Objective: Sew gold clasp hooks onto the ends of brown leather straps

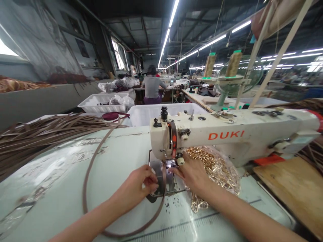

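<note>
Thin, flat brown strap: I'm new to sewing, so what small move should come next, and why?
I'd probably bring the bare left hand onto the strap to steady it: the strap loops loosely from the white DUKI sewing machine, with that hand curled close beside.

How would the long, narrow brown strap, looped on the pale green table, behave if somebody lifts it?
The strap probably bends easily yet springs a little, since it lies in a wide, smooth curve. It seems light, being narrow and thin. It may also catch where it runs in beneath the white sewing machine.
</note>
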`<state>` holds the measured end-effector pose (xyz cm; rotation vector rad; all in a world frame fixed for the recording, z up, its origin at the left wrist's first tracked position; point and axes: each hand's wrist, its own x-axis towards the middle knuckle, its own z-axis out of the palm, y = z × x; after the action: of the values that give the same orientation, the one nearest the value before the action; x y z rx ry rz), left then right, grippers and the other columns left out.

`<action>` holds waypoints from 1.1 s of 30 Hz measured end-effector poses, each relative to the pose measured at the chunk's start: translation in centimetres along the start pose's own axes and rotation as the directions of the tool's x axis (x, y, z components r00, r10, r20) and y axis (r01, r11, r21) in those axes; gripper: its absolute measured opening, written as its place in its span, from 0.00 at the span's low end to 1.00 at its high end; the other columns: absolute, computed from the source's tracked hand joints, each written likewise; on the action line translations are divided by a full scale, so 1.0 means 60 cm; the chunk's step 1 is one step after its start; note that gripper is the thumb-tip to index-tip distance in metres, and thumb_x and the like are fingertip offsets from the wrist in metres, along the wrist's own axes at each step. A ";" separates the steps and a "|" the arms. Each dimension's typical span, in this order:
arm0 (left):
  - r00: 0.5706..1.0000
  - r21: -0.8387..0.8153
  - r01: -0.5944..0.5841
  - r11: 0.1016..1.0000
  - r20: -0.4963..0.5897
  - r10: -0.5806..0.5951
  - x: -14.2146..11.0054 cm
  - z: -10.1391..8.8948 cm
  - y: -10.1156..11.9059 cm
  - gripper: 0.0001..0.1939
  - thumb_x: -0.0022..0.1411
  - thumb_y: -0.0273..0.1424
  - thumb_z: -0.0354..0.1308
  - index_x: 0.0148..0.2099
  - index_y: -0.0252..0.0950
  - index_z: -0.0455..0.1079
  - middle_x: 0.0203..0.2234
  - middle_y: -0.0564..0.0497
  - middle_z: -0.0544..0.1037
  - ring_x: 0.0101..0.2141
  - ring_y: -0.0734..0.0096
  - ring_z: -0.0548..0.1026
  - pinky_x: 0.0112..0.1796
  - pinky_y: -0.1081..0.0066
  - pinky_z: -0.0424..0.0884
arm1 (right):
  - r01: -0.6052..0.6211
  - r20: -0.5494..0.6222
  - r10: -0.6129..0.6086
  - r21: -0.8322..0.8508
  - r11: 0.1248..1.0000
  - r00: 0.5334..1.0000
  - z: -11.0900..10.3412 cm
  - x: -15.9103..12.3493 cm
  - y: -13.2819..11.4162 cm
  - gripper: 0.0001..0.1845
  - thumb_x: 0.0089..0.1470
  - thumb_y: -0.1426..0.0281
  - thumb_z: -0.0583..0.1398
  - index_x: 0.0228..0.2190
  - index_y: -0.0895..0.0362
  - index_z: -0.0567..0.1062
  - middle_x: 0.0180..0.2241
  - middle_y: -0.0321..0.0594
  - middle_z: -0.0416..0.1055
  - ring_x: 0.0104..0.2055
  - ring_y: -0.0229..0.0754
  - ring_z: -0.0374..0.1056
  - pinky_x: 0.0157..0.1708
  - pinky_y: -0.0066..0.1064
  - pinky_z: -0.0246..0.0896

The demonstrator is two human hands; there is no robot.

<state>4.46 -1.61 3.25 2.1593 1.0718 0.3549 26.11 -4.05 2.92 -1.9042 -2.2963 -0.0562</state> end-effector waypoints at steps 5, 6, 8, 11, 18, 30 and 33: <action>0.985 0.084 0.013 0.996 -0.172 0.002 0.031 0.022 -0.028 0.08 0.56 0.32 0.61 0.38 0.36 0.69 0.40 0.49 0.67 0.36 0.65 0.71 0.40 0.65 0.70 | 0.020 -0.024 -0.022 -0.046 0.999 0.999 -0.011 -0.033 -0.015 0.19 0.66 0.62 0.47 0.48 0.56 0.72 0.44 0.50 0.69 0.41 0.50 0.71 0.36 0.38 0.66; 0.987 0.082 -0.007 0.997 -0.157 0.020 0.029 0.024 -0.027 0.11 0.55 0.34 0.62 0.40 0.36 0.69 0.41 0.49 0.68 0.39 0.63 0.71 0.41 0.65 0.70 | 0.026 -0.016 -0.026 -0.039 0.999 1.000 -0.007 -0.035 -0.017 0.18 0.66 0.64 0.47 0.50 0.56 0.71 0.44 0.50 0.69 0.40 0.50 0.71 0.35 0.38 0.67; 0.992 0.101 -0.056 0.993 -0.111 0.067 0.018 0.027 -0.022 0.18 0.55 0.37 0.64 0.47 0.38 0.69 0.45 0.48 0.68 0.45 0.61 0.71 0.47 0.63 0.69 | 0.034 -0.012 -0.034 -0.006 0.999 0.999 0.004 -0.034 -0.015 0.18 0.65 0.64 0.50 0.51 0.58 0.70 0.43 0.49 0.70 0.38 0.51 0.71 0.34 0.40 0.67; 0.988 0.224 -0.144 0.964 -0.024 0.153 0.000 0.034 -0.016 0.27 0.60 0.42 0.61 0.60 0.42 0.62 0.54 0.46 0.66 0.55 0.56 0.64 0.55 0.56 0.64 | 0.057 -0.026 -0.055 0.067 0.996 0.998 0.021 -0.026 -0.002 0.20 0.60 0.58 0.56 0.49 0.56 0.72 0.41 0.46 0.72 0.38 0.52 0.72 0.34 0.39 0.68; 0.971 0.471 -0.215 0.855 0.005 0.241 -0.007 0.071 -0.004 0.27 0.66 0.41 0.54 0.62 0.34 0.60 0.60 0.38 0.60 0.60 0.50 0.58 0.57 0.53 0.62 | 0.205 -0.013 -0.205 0.139 0.969 0.979 0.041 -0.017 0.015 0.18 0.55 0.74 0.57 0.45 0.43 0.74 0.42 0.33 0.74 0.42 0.46 0.71 0.41 0.36 0.65; 0.909 0.581 -0.369 0.725 0.063 0.412 -0.018 0.101 -0.056 0.44 0.63 0.54 0.49 0.68 0.28 0.43 0.64 0.29 0.47 0.63 0.41 0.45 0.57 0.47 0.59 | 0.222 -0.025 -0.221 0.204 0.954 0.975 0.045 -0.030 0.015 0.18 0.54 0.76 0.57 0.43 0.44 0.74 0.41 0.33 0.73 0.42 0.43 0.69 0.39 0.32 0.62; 0.894 0.588 -0.389 0.709 0.054 0.446 -0.020 0.106 -0.062 0.47 0.61 0.56 0.50 0.69 0.28 0.42 0.64 0.29 0.45 0.63 0.39 0.44 0.57 0.46 0.57 | 0.249 -0.038 -0.247 0.214 0.945 0.968 0.042 -0.030 0.014 0.14 0.56 0.74 0.57 0.41 0.45 0.74 0.38 0.33 0.73 0.42 0.42 0.69 0.39 0.31 0.61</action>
<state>4.77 -3.91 -3.87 2.9931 0.7814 0.3602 27.00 -5.32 0.11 -1.5014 -2.4095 0.1495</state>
